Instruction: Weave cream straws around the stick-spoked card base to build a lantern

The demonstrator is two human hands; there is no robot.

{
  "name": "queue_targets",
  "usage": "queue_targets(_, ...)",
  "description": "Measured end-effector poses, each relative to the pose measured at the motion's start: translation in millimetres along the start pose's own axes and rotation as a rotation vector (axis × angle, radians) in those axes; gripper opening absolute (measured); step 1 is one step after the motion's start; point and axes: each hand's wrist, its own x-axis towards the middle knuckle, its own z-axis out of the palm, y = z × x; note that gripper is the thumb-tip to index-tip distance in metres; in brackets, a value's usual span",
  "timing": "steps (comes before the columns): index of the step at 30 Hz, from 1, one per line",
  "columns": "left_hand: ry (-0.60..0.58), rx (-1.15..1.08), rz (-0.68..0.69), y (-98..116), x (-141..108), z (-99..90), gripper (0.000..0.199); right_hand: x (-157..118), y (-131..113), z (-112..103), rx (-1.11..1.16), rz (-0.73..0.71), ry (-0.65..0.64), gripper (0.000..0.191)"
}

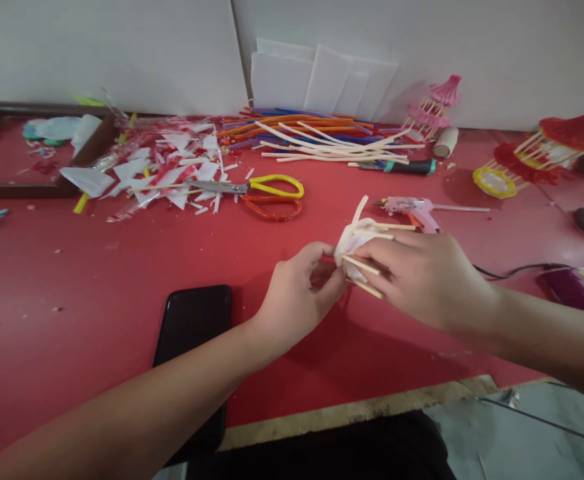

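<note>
Between my two hands, above the red table (122, 267), is a small white craft piece (348, 241) with several cream sticks standing out from its edge. My left hand (299, 293) pinches its left side between thumb and forefinger. My right hand (422, 277) is closed around the piece from the right, its fingers among the sticks and hiding part of it. A pink glue gun (415, 208) lies just beyond my right hand. Scissors with yellow and red handles (275, 195) lie farther off to the left.
A black phone (195, 317) lies by my left forearm. White and red scraps (172, 167) and bundled coloured pipe cleaners (312, 127) lie at the back. A cutter (412, 167), pink and red stick models (527, 153), a dark frame (37, 190) and a purple box (577, 288) surround the work area.
</note>
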Motion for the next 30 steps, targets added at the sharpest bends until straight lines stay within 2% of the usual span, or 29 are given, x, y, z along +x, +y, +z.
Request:
queue_targets(4, -0.002, -0.036, 0.006, 0.5, -0.2, -1.3, 0.016, -0.2, -1.2, 0.0, 0.004, -0.015, -0.005, 0.014)
queue_targets(9, 0.011, 0.067, -0.003, 0.6, 0.7, -2.8, 0.016, -1.3, -0.2, 1.6, 0.024, -0.038, -0.015, 0.015)
queue_targets(13, 0.049, 0.063, -0.038, 0.7, 2.5, -3.0, 0.021, -1.4, 0.7, 0.7, -0.028, 0.001, 0.009, 0.023)
queue_targets(18, 0.064, 0.121, -0.012, 2.5, 3.0, -3.6, 0.02, 0.6, 1.4, -2.9, -0.03, 0.028, 0.027, 0.029)
queue_targets(21, 0.046, 0.2, 0.007, 4.1, 1.7, -3.4, 0.025, -0.5, 2.1, -3.6, -0.003, 0.017, -0.004, 0.027)
queue_targets(24, 0.027, 0.239, 0.017, 5.0, 0.0, -2.1, 0.021, -4.6, 2.7, -2.7, -0.04, 0.027, -0.05, 0.023)
queue_targets(30, -0.001, 0.142, 0.018, 3.1, -1.5, 0.9, 0.016, -9.2, 0.9, 0.0, -0.098, 0.018, 0.023, 0.021)
